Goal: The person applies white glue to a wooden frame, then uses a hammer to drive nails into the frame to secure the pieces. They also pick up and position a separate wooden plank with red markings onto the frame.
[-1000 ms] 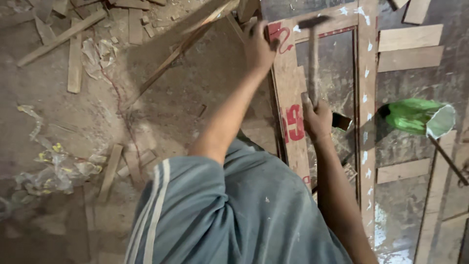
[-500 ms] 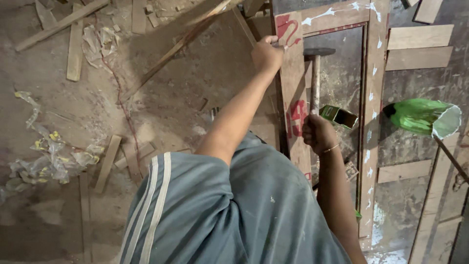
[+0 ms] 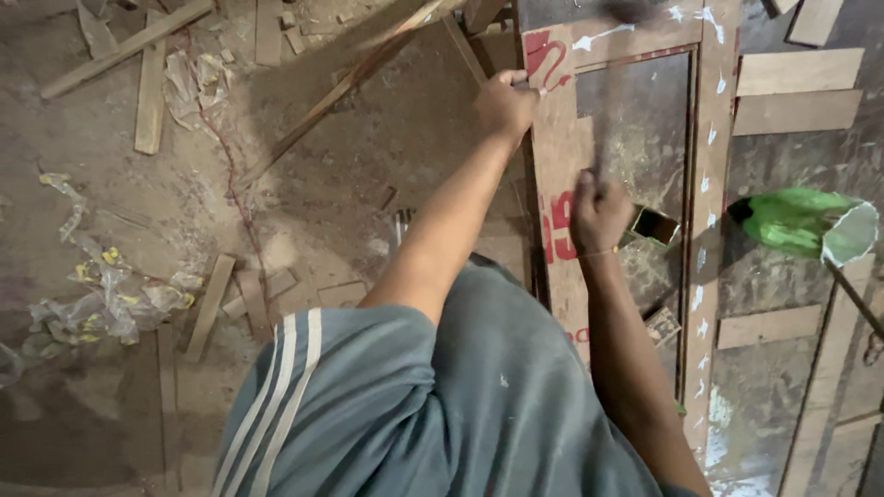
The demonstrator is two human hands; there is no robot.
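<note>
Both hands are busy: your left hand [image 3: 506,101] pinches something small, maybe a nail, on the wooden frame [image 3: 557,156] lying on the floor. Your right hand [image 3: 599,210] grips a blurred handle. Hit straight, fingers low.

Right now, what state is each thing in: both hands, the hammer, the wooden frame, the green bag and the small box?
left hand: pinched at the frame's top corner, probably on a nail too small to make out.
right hand: closed around the hammer handle.
hammer: raised, head blurred at the top edge.
wooden frame: lying flat on the floor, paint-spattered.
green bag: lying on its side, mouth open.
small box: open, inside the frame.
</note>
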